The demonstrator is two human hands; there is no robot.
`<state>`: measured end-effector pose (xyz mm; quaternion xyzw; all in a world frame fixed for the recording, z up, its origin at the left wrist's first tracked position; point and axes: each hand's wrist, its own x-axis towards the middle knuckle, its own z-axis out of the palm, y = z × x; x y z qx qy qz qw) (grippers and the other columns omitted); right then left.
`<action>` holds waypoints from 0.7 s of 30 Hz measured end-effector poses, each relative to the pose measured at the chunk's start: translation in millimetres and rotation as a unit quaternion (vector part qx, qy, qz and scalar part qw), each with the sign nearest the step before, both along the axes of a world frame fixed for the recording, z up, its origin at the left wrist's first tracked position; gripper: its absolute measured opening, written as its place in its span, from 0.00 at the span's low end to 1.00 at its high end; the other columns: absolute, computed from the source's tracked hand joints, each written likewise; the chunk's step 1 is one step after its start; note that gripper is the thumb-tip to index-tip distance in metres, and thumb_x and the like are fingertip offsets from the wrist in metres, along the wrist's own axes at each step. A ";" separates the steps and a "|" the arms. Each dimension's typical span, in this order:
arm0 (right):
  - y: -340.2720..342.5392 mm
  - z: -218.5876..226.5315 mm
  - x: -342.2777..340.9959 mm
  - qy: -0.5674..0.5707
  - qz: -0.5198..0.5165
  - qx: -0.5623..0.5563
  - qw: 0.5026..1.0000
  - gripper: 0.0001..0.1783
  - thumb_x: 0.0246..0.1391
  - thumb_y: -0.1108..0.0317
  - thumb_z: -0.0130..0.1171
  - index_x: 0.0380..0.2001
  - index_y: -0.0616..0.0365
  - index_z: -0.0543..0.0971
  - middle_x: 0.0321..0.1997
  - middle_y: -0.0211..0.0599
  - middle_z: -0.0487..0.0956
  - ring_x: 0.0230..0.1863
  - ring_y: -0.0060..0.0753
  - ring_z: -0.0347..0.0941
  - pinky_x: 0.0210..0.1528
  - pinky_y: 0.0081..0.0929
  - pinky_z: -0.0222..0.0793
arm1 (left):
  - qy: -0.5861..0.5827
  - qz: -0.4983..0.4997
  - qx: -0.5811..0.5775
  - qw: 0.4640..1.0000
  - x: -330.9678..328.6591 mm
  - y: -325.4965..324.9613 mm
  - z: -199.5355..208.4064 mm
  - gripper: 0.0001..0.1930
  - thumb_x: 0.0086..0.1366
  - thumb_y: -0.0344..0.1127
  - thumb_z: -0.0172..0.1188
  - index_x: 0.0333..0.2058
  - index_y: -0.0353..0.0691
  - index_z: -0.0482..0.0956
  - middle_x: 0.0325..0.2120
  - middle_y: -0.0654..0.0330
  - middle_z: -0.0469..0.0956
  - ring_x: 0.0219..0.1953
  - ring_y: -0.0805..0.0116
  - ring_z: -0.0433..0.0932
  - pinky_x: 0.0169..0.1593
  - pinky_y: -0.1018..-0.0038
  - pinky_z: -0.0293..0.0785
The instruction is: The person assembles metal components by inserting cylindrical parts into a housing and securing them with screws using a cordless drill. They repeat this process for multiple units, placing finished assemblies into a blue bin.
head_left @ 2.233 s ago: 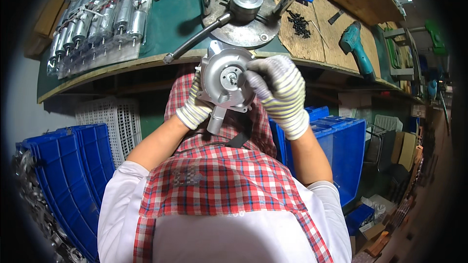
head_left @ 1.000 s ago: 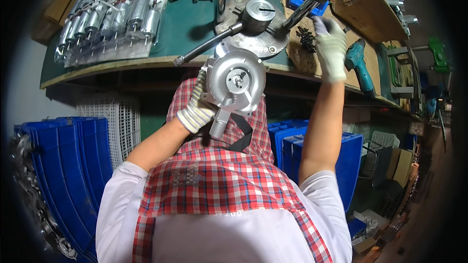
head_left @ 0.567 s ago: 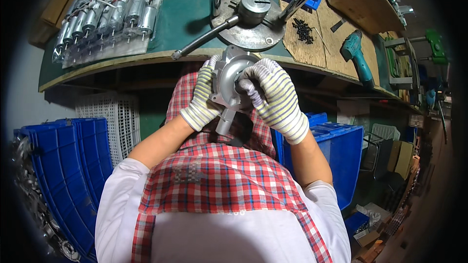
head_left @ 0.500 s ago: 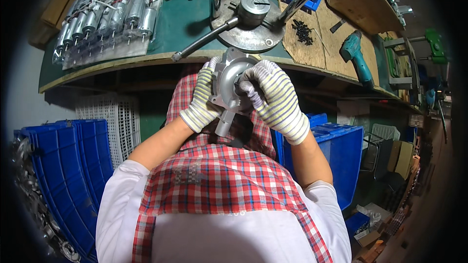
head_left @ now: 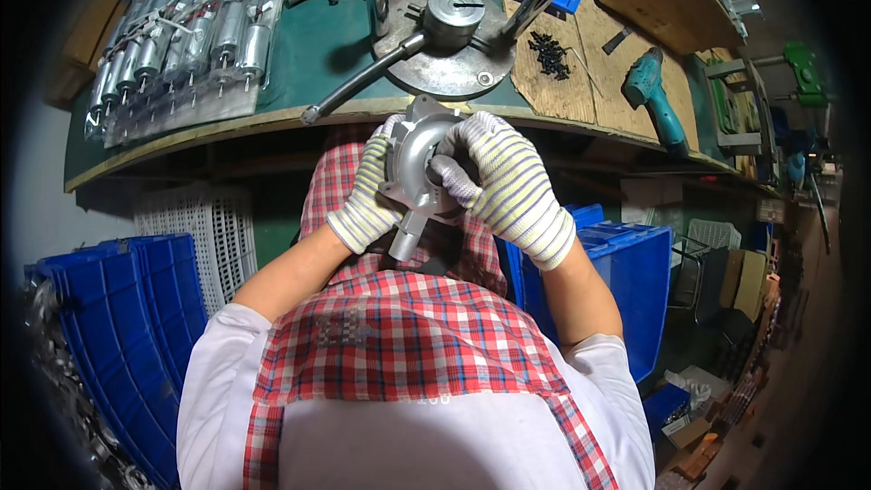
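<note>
Your green-topped bench (head_left: 299, 54) curves across the top, blue crates (head_left: 118, 327) stacked at your left and right. In front of its edge you've got the round metal housing (head_left: 419, 168) over your lap, open face up toward the bench, stub pipe angled down. Your left hand (head_left: 363, 200) clenches its rim; right hand (head_left: 504, 186) fingers press into its mouth. Bagged cylinders (head_left: 181, 36) lie upper left.

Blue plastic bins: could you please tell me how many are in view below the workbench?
3, at least: a stack of blue bins at lower left, one large blue bin right of the person's right arm, one small blue bin lower right. Others may be hidden.
</note>
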<state>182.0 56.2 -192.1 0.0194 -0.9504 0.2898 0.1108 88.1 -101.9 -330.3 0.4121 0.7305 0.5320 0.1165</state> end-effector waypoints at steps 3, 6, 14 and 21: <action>-4.2 -2.4 1.4 -0.049 -0.056 -0.093 0.993 0.17 0.52 0.64 0.72 0.37 0.62 0.76 0.34 0.45 0.76 0.36 0.45 0.75 0.42 0.35 0.73 | 0.145 -0.003 -0.037 0.989 -5.3 -4.1 2.7 0.36 0.57 0.45 0.72 0.60 0.38 0.69 0.53 0.55 0.76 0.55 0.62 0.77 0.58 0.66 0.75; -10.1 -11.4 0.3 -0.003 -0.065 -0.114 0.991 0.14 0.55 0.66 0.69 0.38 0.62 0.77 0.34 0.44 0.76 0.34 0.42 0.74 0.41 0.33 0.73 | -0.357 -0.052 0.169 0.917 5.4 -2.2 -19.6 0.27 0.66 0.39 0.67 0.60 0.38 0.70 0.52 0.56 0.77 0.54 0.65 0.77 0.61 0.70 0.75; 150.8 -46.5 -55.9 0.068 -0.243 0.215 0.943 0.13 0.60 0.59 0.64 0.44 0.53 0.83 0.44 0.43 0.81 0.47 0.49 0.78 0.51 0.43 0.75 | -0.543 -0.139 0.347 0.752 -15.5 -16.0 -47.5 0.25 0.70 0.40 0.61 0.61 0.40 0.69 0.54 0.57 0.77 0.55 0.65 0.77 0.62 0.69 0.74; 183.2 -44.6 -100.2 -0.001 -0.097 0.448 0.889 0.09 0.56 0.61 0.64 0.37 0.52 0.85 0.42 0.43 0.82 0.49 0.52 0.77 0.50 0.45 0.75 | -0.552 -0.171 0.409 0.706 -17.9 -18.9 -53.2 0.23 0.72 0.42 0.56 0.62 0.41 0.69 0.55 0.58 0.76 0.56 0.66 0.76 0.63 0.68 0.74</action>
